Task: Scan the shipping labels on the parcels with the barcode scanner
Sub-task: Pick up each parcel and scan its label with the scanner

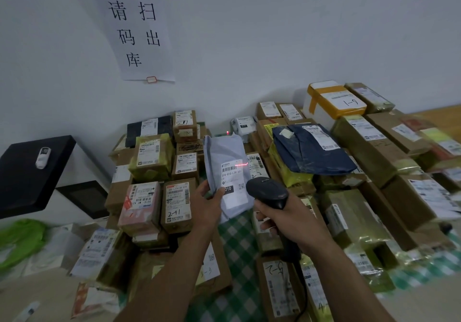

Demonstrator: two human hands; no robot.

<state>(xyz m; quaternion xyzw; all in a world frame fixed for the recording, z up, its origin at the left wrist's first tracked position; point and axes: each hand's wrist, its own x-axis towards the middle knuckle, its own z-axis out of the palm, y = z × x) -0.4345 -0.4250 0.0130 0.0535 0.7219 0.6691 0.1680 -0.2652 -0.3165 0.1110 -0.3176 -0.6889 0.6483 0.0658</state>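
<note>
Scanner [268, 192] right of held parcel [225, 172], boxes [178, 205] left, wall [249, 59] behind.

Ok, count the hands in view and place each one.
2. The left hand grips the lower left edge of the pale grey plastic mailer bag; the right hand holds the black handheld barcode scanner just right of it. No others visible.

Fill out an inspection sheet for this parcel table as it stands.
Surface: green checked cloth, mostly covered.
Job's things: grey mailer held up, red scan line at the top of its label; scanner aimed at it.
Clutter: cardboard boxes, dark blue bag, taped white box, green bag at left.
Hands: left hand grips the mailer; right hand grips the scanner.
Cables: black cord runs down from the scanner handle.
Surroundings: white wall, paper sign; black box with a small white device.
</note>
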